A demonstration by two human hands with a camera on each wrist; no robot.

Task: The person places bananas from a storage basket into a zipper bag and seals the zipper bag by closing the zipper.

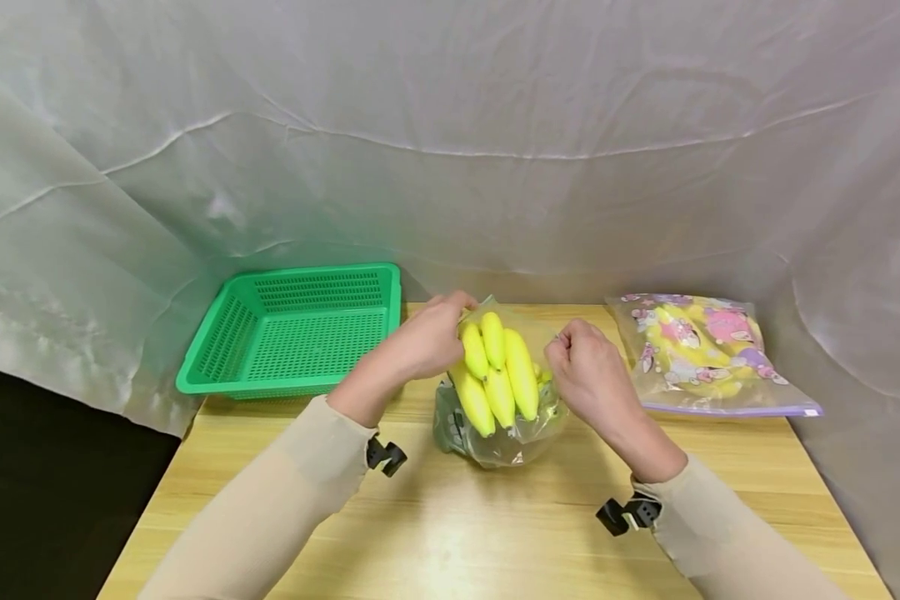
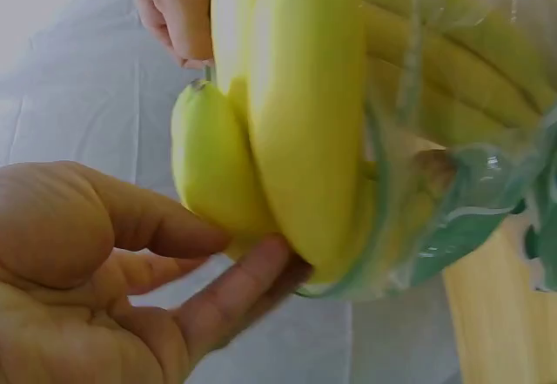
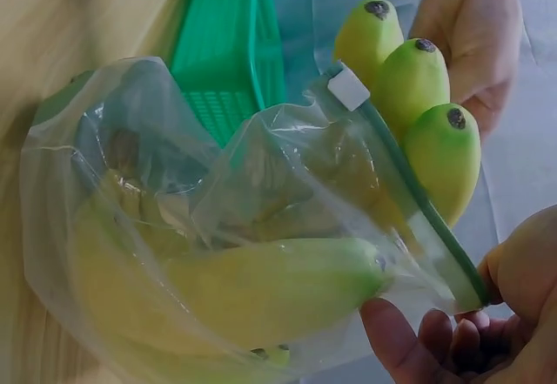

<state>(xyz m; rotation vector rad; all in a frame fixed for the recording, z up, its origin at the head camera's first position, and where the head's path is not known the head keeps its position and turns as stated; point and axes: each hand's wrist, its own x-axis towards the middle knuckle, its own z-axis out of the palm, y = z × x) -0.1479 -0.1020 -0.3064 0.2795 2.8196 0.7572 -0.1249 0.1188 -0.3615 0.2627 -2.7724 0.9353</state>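
A bunch of yellow bananas (image 1: pixel 498 383) with dark tips sticks partly out of the mouth of a clear zip bag (image 1: pixel 487 450). My left hand (image 1: pixel 438 333) holds the bunch at its far left side; in the left wrist view its thumb and fingers (image 2: pixel 235 288) pinch the lower end of the bananas. My right hand (image 1: pixel 592 371) grips the bag's right edge. The right wrist view shows its fingers (image 3: pixel 392 340) at the end of the green zip strip (image 3: pixel 426 205), beside the white slider (image 3: pixel 348 90). More bananas (image 3: pixel 270 279) lie inside the bag.
A green plastic basket (image 1: pixel 311 387) stands at the back left of the wooden table (image 1: pixel 450 542). At the back right lies a patterned zip bag (image 1: pixel 708 354) with yellow things inside. Grey cloth (image 1: pixel 450 208) hangs behind and at both sides.
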